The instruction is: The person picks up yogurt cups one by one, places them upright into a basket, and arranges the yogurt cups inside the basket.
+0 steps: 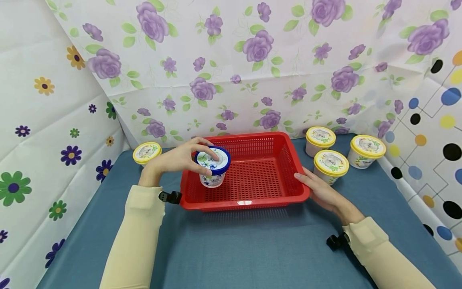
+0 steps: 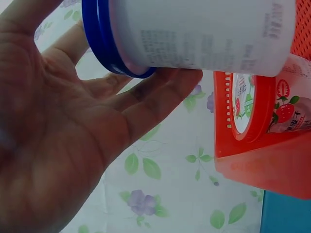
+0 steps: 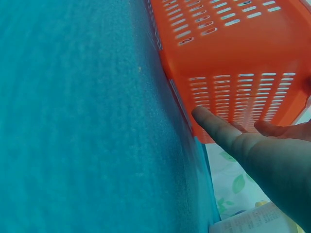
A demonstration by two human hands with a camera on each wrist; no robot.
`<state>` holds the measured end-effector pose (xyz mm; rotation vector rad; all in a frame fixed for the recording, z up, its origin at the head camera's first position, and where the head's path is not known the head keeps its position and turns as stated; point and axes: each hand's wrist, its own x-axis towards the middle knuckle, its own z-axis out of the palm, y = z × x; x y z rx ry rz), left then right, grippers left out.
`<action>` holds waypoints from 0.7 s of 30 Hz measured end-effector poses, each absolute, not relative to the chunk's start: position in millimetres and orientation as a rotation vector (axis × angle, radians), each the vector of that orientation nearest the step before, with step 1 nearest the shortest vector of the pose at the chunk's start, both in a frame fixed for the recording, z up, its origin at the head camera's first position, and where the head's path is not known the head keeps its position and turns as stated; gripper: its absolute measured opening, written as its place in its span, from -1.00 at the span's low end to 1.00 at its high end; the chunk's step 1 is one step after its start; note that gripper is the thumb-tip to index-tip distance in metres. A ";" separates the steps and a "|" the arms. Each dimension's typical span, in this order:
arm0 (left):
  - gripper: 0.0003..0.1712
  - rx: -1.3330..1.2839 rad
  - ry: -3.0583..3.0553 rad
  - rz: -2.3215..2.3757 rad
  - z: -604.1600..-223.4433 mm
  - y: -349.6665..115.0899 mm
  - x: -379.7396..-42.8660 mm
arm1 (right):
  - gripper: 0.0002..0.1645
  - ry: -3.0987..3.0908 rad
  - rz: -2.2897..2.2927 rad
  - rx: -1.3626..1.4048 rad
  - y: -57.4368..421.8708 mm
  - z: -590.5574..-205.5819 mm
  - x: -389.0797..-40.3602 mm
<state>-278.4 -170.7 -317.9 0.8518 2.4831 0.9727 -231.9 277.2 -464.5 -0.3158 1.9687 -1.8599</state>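
My left hand (image 1: 180, 157) grips a white tub with a blue lid (image 1: 213, 173) by its lid, thumb in front and fingers across the top. The tub hangs over the left side of a red plastic basket (image 1: 245, 204). In the left wrist view, the tub (image 2: 204, 34) lies sideways across the picture. Beyond it, a red-lidded tub with strawberry print (image 2: 286, 111) sits in the basket; the head view hides it. My right hand (image 1: 323, 192) holds the basket's right side, thumb over the rim. Its fingers press the slotted outer wall in the right wrist view.
Three yellow-lidded tubs stand right of the basket: a rear one (image 1: 320, 140), a front one (image 1: 330, 166) and a far-right one (image 1: 366, 152). Another yellow-lidded tub (image 1: 146, 152) stands at the back left. Blue cloth (image 1: 245, 253) covers the table; a flowered sheet (image 1: 231, 60) hangs behind.
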 end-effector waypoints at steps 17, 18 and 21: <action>-0.51 0.870 2.408 0.962 -335.0 -171.5 -279.9 | -0.18 1.974 -1.856 -0.312 277.6 -464.6 -232.2; -0.51 0.864 2.404 0.956 -335.5 -171.3 -280.0 | -0.18 1.974 -1.856 -0.312 277.5 -464.8 -232.3; -0.50 0.853 2.404 0.926 -336.4 -170.8 -280.3 | -0.18 1.978 -1.853 -0.309 277.3 -464.9 -232.4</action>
